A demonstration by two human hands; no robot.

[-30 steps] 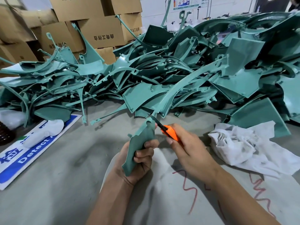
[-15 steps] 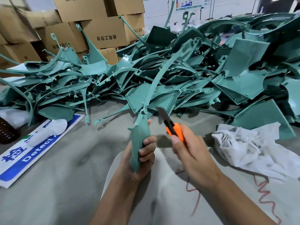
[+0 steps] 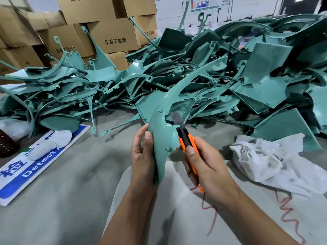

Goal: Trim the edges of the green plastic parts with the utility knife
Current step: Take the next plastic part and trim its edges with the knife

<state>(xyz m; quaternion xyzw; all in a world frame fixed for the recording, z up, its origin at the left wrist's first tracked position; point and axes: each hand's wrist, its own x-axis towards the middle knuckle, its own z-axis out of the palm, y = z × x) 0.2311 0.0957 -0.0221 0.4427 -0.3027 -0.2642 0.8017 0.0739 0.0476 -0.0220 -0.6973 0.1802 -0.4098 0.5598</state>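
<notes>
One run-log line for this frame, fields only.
left hand: grips green part upright | right hand: holds utility knife, blade out beside part's right edge | pile: behind

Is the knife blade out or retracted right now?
Out. A dark segmented blade sticks up past the orange knife body in the right hand, beside the green part.

At frame centre the left grip (image 3: 143, 156) holds a curved green plastic part (image 3: 161, 137) upright; the right grip (image 3: 205, 167) holds an orange utility knife (image 3: 185, 140), blade beside the part's right edge. A pile of green parts (image 3: 230, 76) fills the upper frame.
</notes>
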